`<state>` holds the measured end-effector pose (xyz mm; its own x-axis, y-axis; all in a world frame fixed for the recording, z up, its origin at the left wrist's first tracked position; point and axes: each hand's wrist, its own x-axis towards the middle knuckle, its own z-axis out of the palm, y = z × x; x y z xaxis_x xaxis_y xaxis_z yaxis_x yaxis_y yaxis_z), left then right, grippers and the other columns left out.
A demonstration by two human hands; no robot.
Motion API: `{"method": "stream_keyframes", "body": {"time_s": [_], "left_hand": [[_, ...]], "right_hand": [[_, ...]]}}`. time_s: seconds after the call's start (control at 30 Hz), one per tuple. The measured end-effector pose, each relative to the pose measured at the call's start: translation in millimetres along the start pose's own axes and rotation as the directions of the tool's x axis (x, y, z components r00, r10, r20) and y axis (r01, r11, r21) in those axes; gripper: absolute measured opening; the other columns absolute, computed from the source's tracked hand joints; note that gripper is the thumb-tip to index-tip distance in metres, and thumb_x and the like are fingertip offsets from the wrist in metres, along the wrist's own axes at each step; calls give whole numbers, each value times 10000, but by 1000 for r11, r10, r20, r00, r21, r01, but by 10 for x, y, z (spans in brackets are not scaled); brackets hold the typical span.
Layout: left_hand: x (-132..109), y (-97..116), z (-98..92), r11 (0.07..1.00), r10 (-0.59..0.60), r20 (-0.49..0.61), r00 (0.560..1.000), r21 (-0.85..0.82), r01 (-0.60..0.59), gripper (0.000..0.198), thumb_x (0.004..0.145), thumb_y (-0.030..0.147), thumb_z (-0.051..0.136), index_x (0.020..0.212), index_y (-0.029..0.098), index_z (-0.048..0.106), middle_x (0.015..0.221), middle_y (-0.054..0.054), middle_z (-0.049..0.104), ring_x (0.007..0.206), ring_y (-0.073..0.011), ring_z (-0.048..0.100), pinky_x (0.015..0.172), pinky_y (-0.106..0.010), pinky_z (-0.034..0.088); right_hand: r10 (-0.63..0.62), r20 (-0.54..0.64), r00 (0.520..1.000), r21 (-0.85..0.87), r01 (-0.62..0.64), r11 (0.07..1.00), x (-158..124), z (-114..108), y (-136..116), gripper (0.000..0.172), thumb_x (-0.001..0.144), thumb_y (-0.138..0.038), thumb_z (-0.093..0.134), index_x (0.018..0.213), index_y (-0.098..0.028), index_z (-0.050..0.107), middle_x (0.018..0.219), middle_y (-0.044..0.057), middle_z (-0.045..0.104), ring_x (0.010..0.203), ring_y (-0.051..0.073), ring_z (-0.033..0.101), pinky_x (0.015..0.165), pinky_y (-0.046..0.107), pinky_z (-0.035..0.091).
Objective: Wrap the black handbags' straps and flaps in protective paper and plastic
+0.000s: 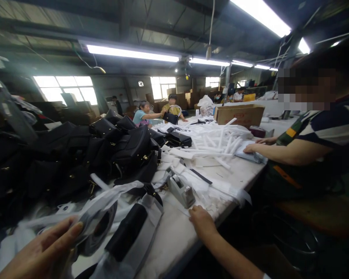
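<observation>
The left hand (pixel 50 238) pinches a pale wrapped loop (pixel 91 228) above the table (pixel 170 238); the right hand (pixel 203 221) curls beside the tape dispenser (pixel 182 190), finger grip impossible to tell — a careless knock could tip it

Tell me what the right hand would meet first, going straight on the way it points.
Probably the near end of the grey tape dispenser, just past the fingertips of the right hand; depth is unclear, so it might only brush its side.
</observation>
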<state>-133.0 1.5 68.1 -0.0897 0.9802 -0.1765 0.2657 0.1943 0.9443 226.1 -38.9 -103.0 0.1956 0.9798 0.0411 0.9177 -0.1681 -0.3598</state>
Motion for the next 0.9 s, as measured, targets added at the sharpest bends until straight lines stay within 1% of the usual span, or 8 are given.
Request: {"method": "stream_keyframes", "body": {"time_s": [0.2, 0.33, 0.4, 0.57, 0.67, 0.73, 0.83, 0.9], "left_hand": [[-88, 34, 14, 999, 10, 25, 1000, 48, -11, 732, 478, 751, 740, 1058, 310, 672, 666, 31, 730, 681, -275, 668, 537, -324, 548], [-67, 65, -24, 998, -15, 71, 997, 64, 10, 727, 449, 748, 756, 1001, 280, 686, 636, 28, 703, 704, -267, 661, 583, -308, 555], [-40, 72, -55, 996, -50, 121, 991, 84, 40, 733, 450, 743, 760, 1000, 266, 682, 695, 14, 720, 755, -269, 669, 630, -306, 566], [-109, 116, -83, 996, -55, 225, 973, 80, 38, 685, 584, 712, 725, 1083, 248, 647, 901, -10, 748, 857, -251, 667, 767, -313, 559], [-217, 178, -42, 999, -46, 238, 970, 39, 38, 619, 639, 667, 725, 1091, 252, 645, 967, 0, 747, 886, -244, 670, 769, -297, 546], [-269, 220, -14, 999, -39, 249, 968, 42, 29, 564, 656, 662, 718, 1035, 247, 661, 909, 12, 745, 849, -225, 670, 754, -279, 535], [-309, 266, 15, 997, -11, 232, 973, 71, -5, 519, 663, 683, 696, 914, 229, 679, 802, 11, 732, 787, -217, 661, 717, -272, 517], [-323, 281, 32, 998, 33, 207, 978, 54, -45, 499, 675, 672, 690, 888, 221, 684, 789, 3, 730, 778, -218, 655, 708, -272, 498]], "right_hand": [[-15, 18, 1000, -145, 17, 989, 64, 24, -52, 287, 873, 0, 482, 906, -108, 746, 953, 185, 719, 957, 286, 663, 818, 356, 463], [7, 33, 999, -165, -1, 986, 109, -43, 3, 227, 916, -123, 532, 905, -159, 756, 959, 145, 733, 950, 273, 681, 785, 331, 468], [25, 63, 998, -163, -15, 987, 130, -76, 13, 164, 905, -187, 594, 888, -177, 757, 951, 115, 743, 947, 256, 687, 785, 320, 478], [72, 125, 990, -140, -55, 989, 117, -118, -38, 174, 929, -268, 613, 873, -130, 702, 921, 58, 733, 912, 198, 682, 861, 399, 511], [63, 92, 994, -64, -57, 996, 68, -153, -52, 162, 896, -173, 609, 792, -126, 723, 889, 121, 741, 932, 257, 685, 843, 399, 491], [40, 42, 998, 23, -41, 999, 36, -206, -53, 185, 871, -142, 589, 769, -143, 743, 889, 153, 745, 948, 296, 680, 831, 389, 470], [-9, -56, 998, 206, 20, 978, -7, -334, -124, 231, 912, -202, 514, 913, -188, 744, 975, 112, 743, 958, 260, 666, 839, 351, 464], [-68, -94, 993, 335, 96, 937, -46, -429, -265, 286, 959, -287, 453, 989, -194, 721, 969, 79, 739, 904, 212, 672, 792, 300, 490]]}}
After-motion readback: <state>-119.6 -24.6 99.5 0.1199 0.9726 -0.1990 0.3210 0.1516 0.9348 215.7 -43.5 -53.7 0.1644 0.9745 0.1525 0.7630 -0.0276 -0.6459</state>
